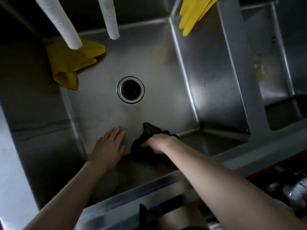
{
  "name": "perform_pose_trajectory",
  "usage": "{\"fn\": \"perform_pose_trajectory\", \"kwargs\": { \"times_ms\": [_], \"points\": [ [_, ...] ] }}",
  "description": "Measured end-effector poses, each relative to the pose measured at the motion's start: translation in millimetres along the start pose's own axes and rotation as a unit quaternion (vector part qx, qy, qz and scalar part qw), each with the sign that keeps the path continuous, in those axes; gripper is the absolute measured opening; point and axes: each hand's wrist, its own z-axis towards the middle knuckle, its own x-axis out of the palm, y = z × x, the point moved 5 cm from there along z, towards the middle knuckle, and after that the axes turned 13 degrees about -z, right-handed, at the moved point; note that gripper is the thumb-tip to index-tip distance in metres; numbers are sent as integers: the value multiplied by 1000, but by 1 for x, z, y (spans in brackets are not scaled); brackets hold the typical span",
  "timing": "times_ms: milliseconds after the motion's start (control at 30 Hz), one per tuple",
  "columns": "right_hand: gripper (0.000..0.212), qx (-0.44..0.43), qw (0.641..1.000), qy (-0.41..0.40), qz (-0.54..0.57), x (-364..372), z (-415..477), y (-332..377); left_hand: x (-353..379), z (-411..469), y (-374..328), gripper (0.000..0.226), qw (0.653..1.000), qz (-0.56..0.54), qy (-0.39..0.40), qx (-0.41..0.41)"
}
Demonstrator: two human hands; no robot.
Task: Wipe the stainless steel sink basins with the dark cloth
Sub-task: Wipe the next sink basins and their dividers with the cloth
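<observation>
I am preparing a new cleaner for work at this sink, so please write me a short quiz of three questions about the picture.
1. Which hand holds the cloth?
2. True or false: the cloth covers the drain.
3. How many yellow gloves are in view? A) none B) two C) four

Key: 1. The right hand. 2. False, the drain is bare. 3. B.

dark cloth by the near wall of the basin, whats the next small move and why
Probably push the dark cloth forward across the basin floor toward the drain: the right hand grips it bunched at the near wall, the floor ahead lies bare, and the left hand rests flat beside it, out of the path.
</observation>
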Motion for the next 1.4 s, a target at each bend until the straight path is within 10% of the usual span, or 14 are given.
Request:
{"fn": "perform_pose_trajectory", "kwargs": {
  "times_ms": [133,367,667,1167,1400],
  "points": [
    [107,13,1000,-18,-8,-2,-15,-27,-9,-7,-11,61,1000,-5,-15,24],
    [41,17,999,-40,10,-8,-61,-45,-30,-30,-44,69,989,-70,-54,119],
    [73,-95,978,-180,35,3,-117,4,-33,-82,-52,59,982,-61,2,179],
    [36,-58,995,-63,-49,-8,-46,24,-24,-71,-42,83,993,-23,38,112],
    [68,-123,986,-108,-34,-12,-85,23,-30,-71,-44,78,992,-19,-2,129]
  ]
}}
